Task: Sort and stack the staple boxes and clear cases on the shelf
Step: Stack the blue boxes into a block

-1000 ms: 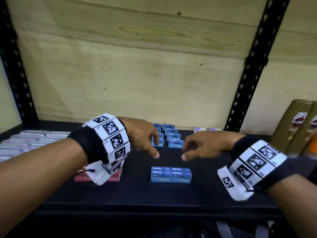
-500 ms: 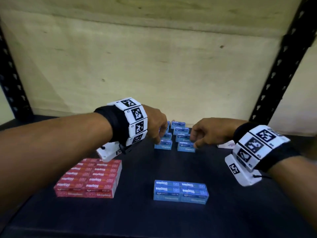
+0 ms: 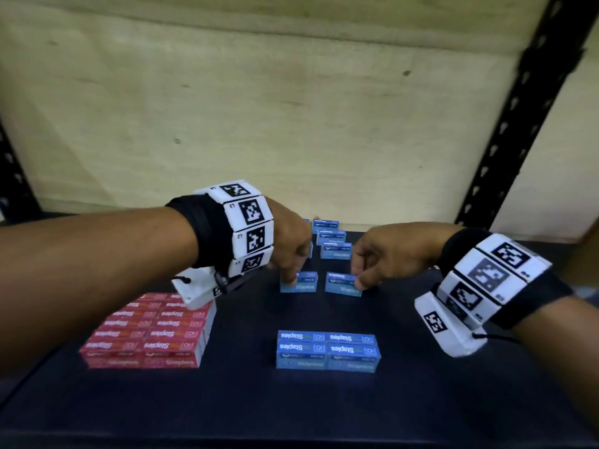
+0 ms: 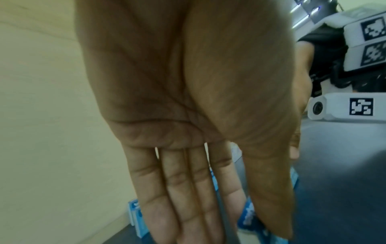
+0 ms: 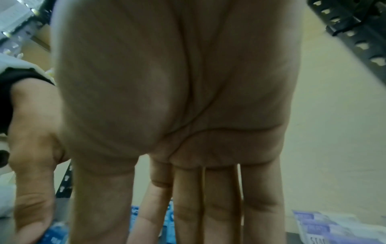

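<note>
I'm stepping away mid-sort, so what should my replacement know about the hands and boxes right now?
Left hand: pinches a loose blue staple box at the shelf's back.
Right hand: pinches the neighbouring blue box.
Done: red staple boxes stacked front left; blue block started front centre on the black shelf.
Left: stack both held boxes on the blue block, then the remaining blue boxes behind. Clear cases are not plainly visible here.
</note>
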{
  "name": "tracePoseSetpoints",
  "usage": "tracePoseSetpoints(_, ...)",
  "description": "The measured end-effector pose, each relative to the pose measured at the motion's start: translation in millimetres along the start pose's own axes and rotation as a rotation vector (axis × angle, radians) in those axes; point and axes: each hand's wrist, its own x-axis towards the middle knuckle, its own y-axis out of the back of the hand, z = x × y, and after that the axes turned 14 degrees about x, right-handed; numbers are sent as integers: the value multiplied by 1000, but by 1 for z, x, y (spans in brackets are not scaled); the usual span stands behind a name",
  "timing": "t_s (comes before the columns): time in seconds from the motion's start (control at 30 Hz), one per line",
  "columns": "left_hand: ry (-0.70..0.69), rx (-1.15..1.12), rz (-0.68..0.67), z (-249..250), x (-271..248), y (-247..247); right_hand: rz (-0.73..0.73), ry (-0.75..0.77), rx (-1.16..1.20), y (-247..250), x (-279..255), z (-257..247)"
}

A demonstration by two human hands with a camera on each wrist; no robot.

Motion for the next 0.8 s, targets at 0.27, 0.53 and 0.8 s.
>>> tracePoseSetpoints(0.27, -63, -63, -80, 17, -38, -10, -93, 11, 34, -12, -37, -9)
tracePoseSetpoints(0.53, -127, -86, -116, 17, -58, -17, -160, 33, 72, -16, -54, -6)
tracePoseSetpoints(0.8, -214, -113, -148, 11, -62, -20, -241, 41, 84, -14, -54, -2)
